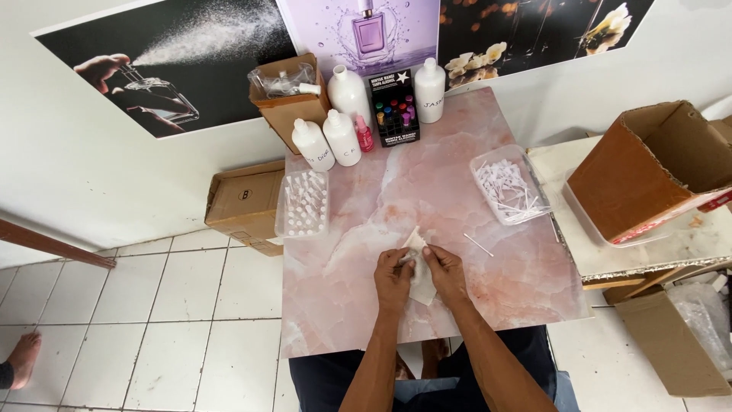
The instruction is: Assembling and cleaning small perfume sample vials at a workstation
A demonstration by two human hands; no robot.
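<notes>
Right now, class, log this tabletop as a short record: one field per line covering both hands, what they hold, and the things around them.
Surface: pink marbled table
Left hand: grips white tissue beside a small item too small to identify
Right hand: pinches the same tissue
Loose item: thin white stick, right of hands
Left tray: small clear vials
Right tray: white sticks
Back edge: white bottles

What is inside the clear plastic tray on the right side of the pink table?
The clear tray holds a loose pile of thin white sticks with small heads. The lower layers and the tray floor are hidden under the pile. One stick lies outside on the table.
</notes>
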